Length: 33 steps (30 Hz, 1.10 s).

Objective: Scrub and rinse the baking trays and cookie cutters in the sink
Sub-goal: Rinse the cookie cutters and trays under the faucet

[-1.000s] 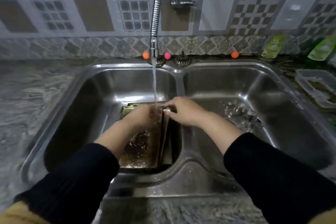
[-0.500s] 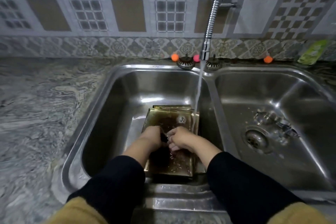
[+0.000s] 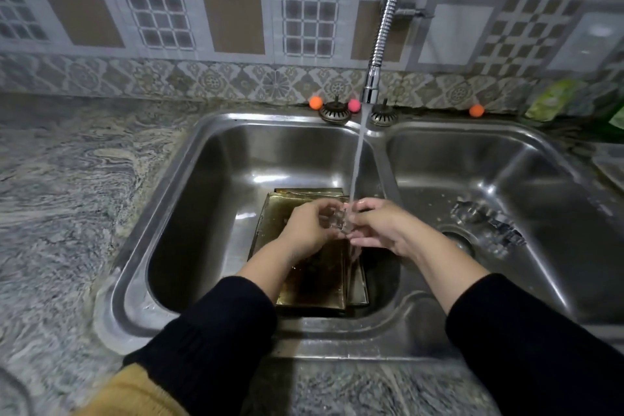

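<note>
Two arms in black sleeves reach from the near edge of a marbled stone desk (image 3: 60, 199) into a stainless double sink (image 3: 388, 331). The sink is the landmark here. In its left basin, on the bottom toward the right wall, lie stacked golden baking trays (image 3: 314, 284), darkened with brown residue and wet. In its right basin, beside the drain (image 3: 456, 240), sits a small cluster of metal cookie cutters (image 3: 486, 219), well apart from the trays.

Above the trays, the left hand (image 3: 309, 228) and right hand (image 3: 381, 226) meet under the stream of water (image 3: 358, 159). Both have fingers curled toward each other around a small shiny piece (image 3: 339, 221), blurred by the water; what it is cannot be told.

The water falls from a flexible chrome faucet (image 3: 386, 30) that rises behind the sink's divider. On the sink's back rim sit two round strainer plugs (image 3: 334, 111), with small orange and pink balls (image 3: 353, 105) beside them. Behind the sink stands a patterned tile wall (image 3: 233, 20).
</note>
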Each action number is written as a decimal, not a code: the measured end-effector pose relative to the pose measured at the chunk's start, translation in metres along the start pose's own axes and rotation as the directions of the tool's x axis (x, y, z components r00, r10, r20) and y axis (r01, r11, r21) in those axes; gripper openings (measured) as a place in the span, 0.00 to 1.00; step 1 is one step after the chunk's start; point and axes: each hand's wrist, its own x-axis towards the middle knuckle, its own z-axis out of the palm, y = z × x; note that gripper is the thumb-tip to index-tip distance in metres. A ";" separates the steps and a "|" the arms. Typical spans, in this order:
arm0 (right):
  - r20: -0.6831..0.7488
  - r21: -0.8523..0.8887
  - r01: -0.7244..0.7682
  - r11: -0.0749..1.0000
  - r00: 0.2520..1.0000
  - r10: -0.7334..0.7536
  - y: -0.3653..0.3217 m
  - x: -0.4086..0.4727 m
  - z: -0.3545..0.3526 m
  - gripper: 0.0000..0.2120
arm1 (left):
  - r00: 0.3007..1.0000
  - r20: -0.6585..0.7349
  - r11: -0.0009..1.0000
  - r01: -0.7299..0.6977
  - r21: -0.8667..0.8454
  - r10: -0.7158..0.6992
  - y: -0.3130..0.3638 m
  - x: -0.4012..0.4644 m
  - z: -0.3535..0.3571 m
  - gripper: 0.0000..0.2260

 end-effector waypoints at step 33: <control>0.171 0.301 0.067 0.951 0.978 -0.123 -0.019 -0.016 -0.056 0.11 | 0.958 -0.078 0.948 -0.259 0.187 0.277 0.067 0.003 0.014 0.18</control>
